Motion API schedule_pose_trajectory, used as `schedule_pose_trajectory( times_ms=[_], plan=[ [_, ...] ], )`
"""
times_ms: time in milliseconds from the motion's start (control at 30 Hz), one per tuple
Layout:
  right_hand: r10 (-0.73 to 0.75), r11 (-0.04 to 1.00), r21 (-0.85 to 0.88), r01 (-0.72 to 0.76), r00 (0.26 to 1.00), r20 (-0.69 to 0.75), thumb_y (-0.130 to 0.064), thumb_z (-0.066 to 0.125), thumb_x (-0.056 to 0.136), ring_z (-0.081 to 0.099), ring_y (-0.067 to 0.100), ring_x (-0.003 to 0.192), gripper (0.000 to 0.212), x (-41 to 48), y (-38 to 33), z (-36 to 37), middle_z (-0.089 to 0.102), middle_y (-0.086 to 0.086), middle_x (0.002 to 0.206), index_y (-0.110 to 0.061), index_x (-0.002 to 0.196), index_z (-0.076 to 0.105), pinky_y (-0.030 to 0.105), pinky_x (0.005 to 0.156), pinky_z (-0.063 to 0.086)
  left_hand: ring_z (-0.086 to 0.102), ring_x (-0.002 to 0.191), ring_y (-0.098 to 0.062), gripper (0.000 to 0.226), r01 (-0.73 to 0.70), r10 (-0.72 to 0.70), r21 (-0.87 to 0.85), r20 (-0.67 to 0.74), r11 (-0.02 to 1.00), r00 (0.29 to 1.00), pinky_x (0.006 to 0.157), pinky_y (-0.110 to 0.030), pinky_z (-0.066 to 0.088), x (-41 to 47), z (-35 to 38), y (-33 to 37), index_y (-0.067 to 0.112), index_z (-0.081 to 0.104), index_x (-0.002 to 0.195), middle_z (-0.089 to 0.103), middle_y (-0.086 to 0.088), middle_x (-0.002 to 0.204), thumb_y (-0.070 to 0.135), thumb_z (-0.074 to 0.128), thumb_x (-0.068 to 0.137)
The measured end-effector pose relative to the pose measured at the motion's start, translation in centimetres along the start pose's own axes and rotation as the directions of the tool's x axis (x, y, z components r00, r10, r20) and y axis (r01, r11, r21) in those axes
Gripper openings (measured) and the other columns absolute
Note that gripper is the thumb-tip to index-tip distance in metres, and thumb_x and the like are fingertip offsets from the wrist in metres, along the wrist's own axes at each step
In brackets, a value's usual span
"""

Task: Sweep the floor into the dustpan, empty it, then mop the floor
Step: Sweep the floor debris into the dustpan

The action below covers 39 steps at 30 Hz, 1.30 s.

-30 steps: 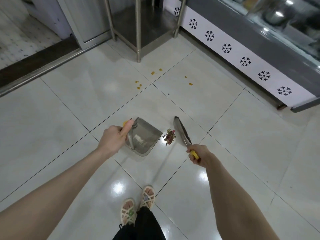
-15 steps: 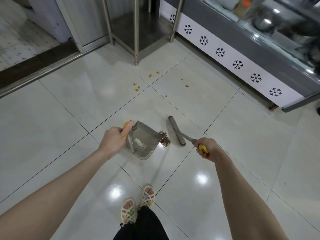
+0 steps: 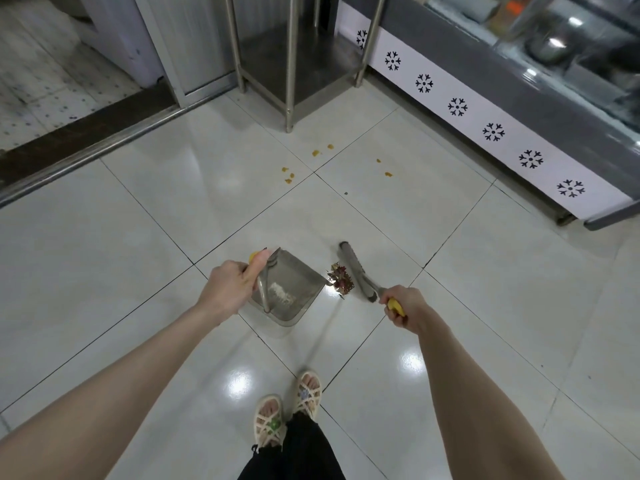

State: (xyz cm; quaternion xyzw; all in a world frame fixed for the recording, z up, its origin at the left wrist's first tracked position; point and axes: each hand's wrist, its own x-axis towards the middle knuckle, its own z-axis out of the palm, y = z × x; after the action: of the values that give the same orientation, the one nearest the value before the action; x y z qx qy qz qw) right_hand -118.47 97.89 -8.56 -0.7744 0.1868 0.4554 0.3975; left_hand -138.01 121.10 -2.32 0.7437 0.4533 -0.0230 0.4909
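Observation:
My left hand (image 3: pixel 228 287) grips the yellow-tipped handle of a grey metal dustpan (image 3: pixel 294 282) that rests on the white tiled floor (image 3: pixel 145 237). A patch of white dust lies inside the pan. My right hand (image 3: pixel 403 304) holds the yellow handle of a grey broom; its broom head (image 3: pixel 356 271) rests on the floor just right of the pan. A small pile of reddish-brown debris (image 3: pixel 340 278) sits between the broom head and the pan's open edge. Several yellow crumbs (image 3: pixel 288 175) lie scattered on the tiles farther ahead.
A steel rack with thin legs (image 3: pixel 290 74) stands ahead. A display counter with a white snowflake-patterned base (image 3: pixel 491 131) runs along the right. A metal door threshold (image 3: pixel 90 147) crosses the left. My sandalled feet (image 3: pixel 287 415) stand below the dustpan.
The broom head has swung left across the floor, pushing the reddish debris pile up against the dustpan's open edge. The dustpan and my left hand have stayed in place.

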Motion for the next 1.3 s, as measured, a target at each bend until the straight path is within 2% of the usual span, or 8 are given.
schedule_pose_trajectory(
  times_ms=[133,333,533,867,967,1067,1200,1300],
  plan=[
    [-0.044,0.999,0.01,0.045,0.997,-0.068,0.005,0.055,0.072,0.037,0.016,0.036,0.013,-0.7,-0.4,-0.4,0.045,0.009,0.056,-0.002,0.083,0.054,0.014,0.036,0.024,0.045,0.045,-0.025,0.067,-0.013,0.011,0.044,0.037,0.999,0.999,0.049,-0.028,0.044,-0.2,-0.6,-0.6,0.004,0.056,0.059,0.047,-0.001,0.041,0.062,0.043,0.089],
    [-0.084,0.996,-0.041,0.08,0.992,-0.096,0.004,0.055,0.075,0.036,0.019,0.044,0.011,-1.3,0.2,-0.2,0.046,0.012,0.056,-0.003,0.067,0.05,0.016,0.036,0.025,0.044,0.04,-0.023,0.066,-0.047,0.037,0.104,0.095,0.993,0.995,0.047,-0.026,0.044,-0.4,-1.6,-1.2,0.005,0.053,0.057,0.042,0.005,0.035,0.06,0.041,0.091],
    [-0.074,0.996,-0.057,0.069,0.992,-0.098,0.005,0.056,0.075,0.038,0.019,0.044,0.009,-1.2,0.6,0.6,0.046,0.011,0.057,-0.002,0.071,0.051,0.016,0.035,0.026,0.043,0.042,-0.02,0.066,-0.065,0.046,0.125,0.147,0.99,0.988,0.042,-0.023,0.039,0.2,-1.8,-1.7,0.006,0.052,0.056,0.043,0.001,0.04,0.062,0.041,0.09],
    [-0.114,0.982,-0.161,0.099,0.989,-0.089,0.003,0.057,0.072,0.04,0.02,0.044,0.006,-0.3,0.5,0.6,0.046,0.009,0.057,-0.002,0.07,0.055,0.019,0.042,0.03,0.043,0.048,-0.021,0.067,-0.08,0.041,0.17,0.221,0.982,0.974,0.048,-0.026,0.037,1.8,-0.1,-1.3,0.006,0.054,0.06,0.043,-0.002,0.045,0.064,0.041,0.089],
    [-0.131,0.973,-0.205,0.11,0.987,-0.092,0.002,0.058,0.073,0.041,0.02,0.044,0.013,0.7,-0.1,0.8,0.047,0.01,0.057,-0.004,0.065,0.05,0.021,0.042,0.032,0.043,0.049,-0.021,0.066,-0.072,0.035,0.163,0.215,0.984,0.976,0.048,-0.026,0.036,2.5,0.4,-1.0,0.005,0.054,0.06,0.044,-0.002,0.046,0.064,0.041,0.089],
    [-0.129,0.967,-0.233,0.107,0.988,-0.083,0.0,0.059,0.075,0.041,0.02,0.043,0.015,1.6,-0.9,1.0,0.047,0.01,0.057,-0.005,0.067,0.049,0.02,0.04,0.032,0.042,0.047,-0.019,0.066,-0.074,0.034,0.169,0.229,0.983,0.973,0.046,-0.025,0.034,2.8,1.2,-0.3,0.005,0.052,0.06,0.043,0.002,0.043,0.063,0.042,0.089],
    [-0.118,0.965,-0.242,0.097,0.99,-0.073,0.001,0.061,0.075,0.042,0.02,0.044,0.012,2.6,-2.3,0.5,0.047,0.01,0.058,-0.006,0.069,0.053,0.019,0.04,0.033,0.039,0.04,-0.017,0.069,-0.104,0.04,0.246,0.251,0.964,0.967,0.046,-0.025,0.034,3.3,2.3,1.0,0.005,0.053,0.064,0.044,-0.004,0.049,0.069,0.04,0.086],
    [-0.104,0.965,-0.25,0.085,0.992,-0.066,0.0,0.063,0.076,0.042,0.019,0.045,0.011,3.2,-3.2,0.2,0.048,0.01,0.059,-0.007,0.073,0.055,0.018,0.04,0.034,0.039,0.042,-0.021,0.068,-0.114,0.045,0.262,0.253,0.958,0.966,0.05,-0.027,0.036,3.9,2.5,1.7,0.007,0.051,0.064,0.042,-0.006,0.049,0.07,0.038,0.086]
  ],
)
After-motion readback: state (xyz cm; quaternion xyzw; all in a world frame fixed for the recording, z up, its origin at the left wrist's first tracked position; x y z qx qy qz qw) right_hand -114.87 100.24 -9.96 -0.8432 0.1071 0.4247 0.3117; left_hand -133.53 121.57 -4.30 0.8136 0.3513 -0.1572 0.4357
